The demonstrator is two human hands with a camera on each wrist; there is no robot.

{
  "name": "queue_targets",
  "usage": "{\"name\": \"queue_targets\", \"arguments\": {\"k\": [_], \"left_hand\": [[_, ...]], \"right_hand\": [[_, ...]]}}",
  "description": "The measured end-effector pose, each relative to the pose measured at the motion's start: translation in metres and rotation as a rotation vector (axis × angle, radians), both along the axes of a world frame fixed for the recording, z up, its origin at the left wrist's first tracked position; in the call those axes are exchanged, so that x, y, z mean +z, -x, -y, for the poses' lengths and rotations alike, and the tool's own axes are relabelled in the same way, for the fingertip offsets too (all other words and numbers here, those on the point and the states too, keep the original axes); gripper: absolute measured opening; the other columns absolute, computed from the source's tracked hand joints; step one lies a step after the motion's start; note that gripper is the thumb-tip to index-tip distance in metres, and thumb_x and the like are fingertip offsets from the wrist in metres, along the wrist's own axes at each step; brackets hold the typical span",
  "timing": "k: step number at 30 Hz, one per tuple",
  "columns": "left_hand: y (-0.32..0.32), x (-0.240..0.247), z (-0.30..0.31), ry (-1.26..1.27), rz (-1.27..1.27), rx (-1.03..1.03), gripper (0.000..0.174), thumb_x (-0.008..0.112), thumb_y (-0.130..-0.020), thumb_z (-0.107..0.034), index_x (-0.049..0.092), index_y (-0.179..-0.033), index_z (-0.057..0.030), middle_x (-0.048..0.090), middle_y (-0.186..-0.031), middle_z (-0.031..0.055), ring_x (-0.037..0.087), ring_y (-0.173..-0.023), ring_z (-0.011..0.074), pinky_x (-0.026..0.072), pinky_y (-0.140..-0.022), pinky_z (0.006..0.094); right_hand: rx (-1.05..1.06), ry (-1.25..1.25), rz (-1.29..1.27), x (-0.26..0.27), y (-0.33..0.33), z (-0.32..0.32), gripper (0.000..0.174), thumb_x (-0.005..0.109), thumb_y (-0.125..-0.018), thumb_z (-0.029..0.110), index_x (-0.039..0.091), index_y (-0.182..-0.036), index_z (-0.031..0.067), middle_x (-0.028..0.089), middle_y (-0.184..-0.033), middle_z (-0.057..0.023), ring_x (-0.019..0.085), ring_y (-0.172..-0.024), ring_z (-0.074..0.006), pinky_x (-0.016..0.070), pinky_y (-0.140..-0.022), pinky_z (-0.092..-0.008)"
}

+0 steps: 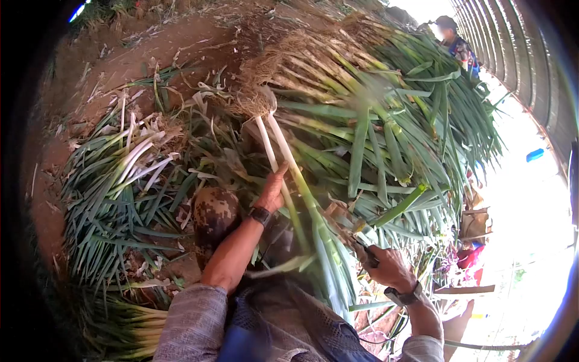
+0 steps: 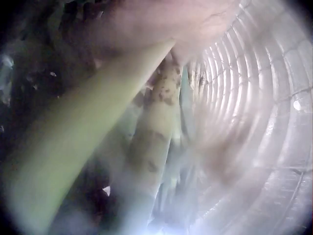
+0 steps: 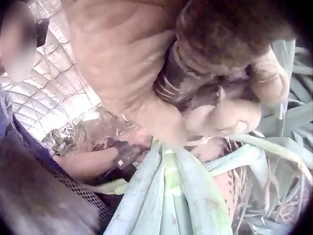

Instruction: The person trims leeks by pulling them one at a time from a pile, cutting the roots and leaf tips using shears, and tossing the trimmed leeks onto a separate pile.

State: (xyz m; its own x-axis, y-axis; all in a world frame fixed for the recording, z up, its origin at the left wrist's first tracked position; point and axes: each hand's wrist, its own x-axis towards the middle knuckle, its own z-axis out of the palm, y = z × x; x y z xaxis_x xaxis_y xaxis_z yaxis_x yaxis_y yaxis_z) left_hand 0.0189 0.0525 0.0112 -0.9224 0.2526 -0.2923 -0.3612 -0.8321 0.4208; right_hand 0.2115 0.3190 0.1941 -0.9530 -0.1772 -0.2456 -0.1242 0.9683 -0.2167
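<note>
- Left hand (image 1: 271, 192) — fingers closed round two long leeks (image 1: 288, 160), which it holds out over the heap, white shanks and roots pointing away.
- Right hand (image 1: 391, 266) — clenched on a dark, muddy handle (image 3: 190, 85), at the leeks' green leaves.
- Leek pile (image 1: 392, 114), heaped beyond both hands on bare soil (image 1: 151, 54).
</note>
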Motion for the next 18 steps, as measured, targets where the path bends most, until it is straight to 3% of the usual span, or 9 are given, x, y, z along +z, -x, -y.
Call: {"name": "queue_targets", "arguments": {"k": [5,8,11,18], "left_hand": [[-0.005,0.005,-0.008,0.041,0.001,0.053,0.036,0.075,-0.085,-0.036,0.062,-0.105,-0.0094,0.068,-0.091,0.0047,0.065,-0.075,0.0173,0.0557,-0.065,0.0336],[0.0,-0.007,-0.012,0.039,-0.002,0.063,0.032,0.076,-0.085,-0.034,0.062,-0.103,-0.0107,0.067,-0.089,0.0042,0.065,-0.074,0.0161,0.054,-0.062,0.0322],[-0.011,0.018,-0.004,0.098,0.04,0.048,0.031,0.076,-0.084,-0.033,0.063,-0.102,-0.0107,0.067,-0.087,0.0029,0.064,-0.073,0.0149,0.052,-0.059,0.0313],[-0.014,0.026,-0.003,0.097,0.004,0.053,0.032,0.076,-0.084,-0.031,0.064,-0.104,-0.009,0.066,-0.085,0.0016,0.064,-0.072,0.0145,0.0512,-0.058,0.0305]], "right_hand": [[-0.037,0.005,0.091,0.005,-0.002,0.01,0.024,0.06,-0.09,0.031,0.061,-0.082,0.009,0.061,-0.065,-0.0178,0.059,-0.059,-0.0398,0.0443,-0.056,-0.0503],[-0.042,0.008,0.101,0.011,-0.006,0.01,0.025,0.06,-0.091,0.032,0.061,-0.083,0.0088,0.061,-0.066,-0.0179,0.059,-0.06,-0.0402,0.0443,-0.056,-0.0503],[-0.067,-0.039,0.137,0.02,-0.009,0.01,0.025,0.059,-0.091,0.033,0.061,-0.084,0.0089,0.061,-0.066,-0.018,0.059,-0.06,-0.0407,0.0441,-0.057,-0.0505],[-0.086,-0.07,0.143,0.028,-0.014,0.01,0.017,0.062,-0.086,0.027,0.061,-0.086,0.0096,0.061,-0.067,-0.0162,0.059,-0.062,-0.0393,0.044,-0.058,-0.0492]]}}
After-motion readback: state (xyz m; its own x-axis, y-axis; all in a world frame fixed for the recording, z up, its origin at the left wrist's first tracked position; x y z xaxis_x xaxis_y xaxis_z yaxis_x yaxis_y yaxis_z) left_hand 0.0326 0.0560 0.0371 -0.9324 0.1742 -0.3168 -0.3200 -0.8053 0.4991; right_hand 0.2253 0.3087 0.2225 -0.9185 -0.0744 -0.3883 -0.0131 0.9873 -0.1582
